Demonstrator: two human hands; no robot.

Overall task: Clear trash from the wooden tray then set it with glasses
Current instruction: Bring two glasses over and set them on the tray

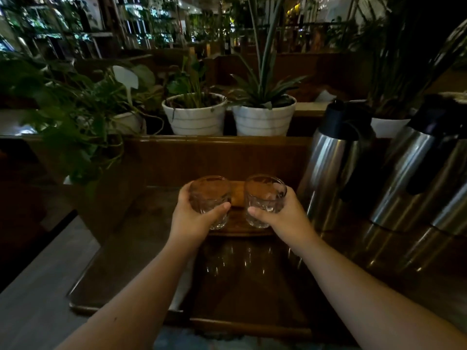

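Two clear glasses are held upright side by side over the near edge of the wooden tray (240,229), close but apart. The left hand (194,218) wraps the left glass (210,200), thumb across its near face, grip closed round it. The right hand (283,218) closes the same way round the right glass (264,199). Whether their bases touch the tray cannot be told in the dim light. Just right of the right hand stand two steel thermos jugs (336,162), the nearer one crowding that side. Far behind, past a wooden ledge, sit two white plant pots (195,117). The dark table (131,248) spreads nearer, with leafy foliage (75,127) hanging at left.
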